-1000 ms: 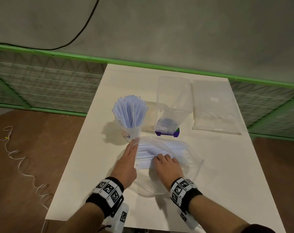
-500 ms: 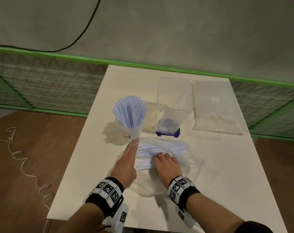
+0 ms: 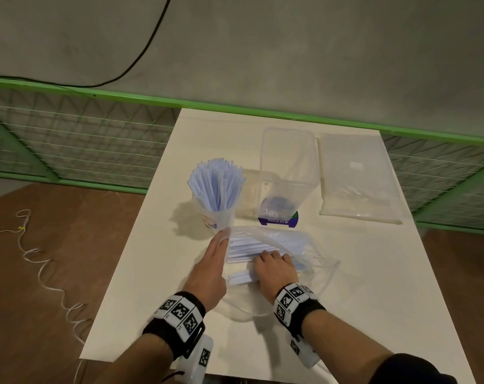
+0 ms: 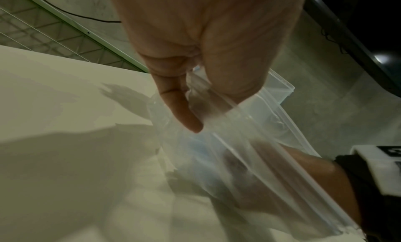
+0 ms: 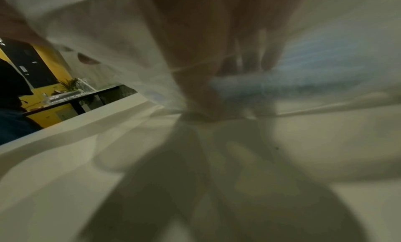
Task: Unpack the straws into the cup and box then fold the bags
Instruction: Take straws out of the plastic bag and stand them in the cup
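A clear plastic bag (image 3: 315, 261) lies open on the white table (image 3: 373, 286), with pale blue straws (image 3: 246, 246) inside it. My left hand (image 3: 211, 264) pinches the bag's rim (image 4: 217, 98) between thumb and finger and holds the mouth up. My right hand (image 3: 274, 267) is inside the bag, fingers curled over a bunch of straws (image 5: 282, 84). Behind the bag stands a cup (image 3: 217, 217) packed with upright straws, and to its right a tall clear box (image 3: 289, 162) with a few straws at its bottom.
A flat clear bag (image 3: 357, 176) lies at the back right of the table. A green mesh fence (image 3: 83, 142) runs behind the table, and a white cord (image 3: 41, 259) lies on the brown floor to the left.
My right hand has drawn a small bunch of straws toward me, away from the main pile in the bag. The left hand keeps the rim lifted in the same place.
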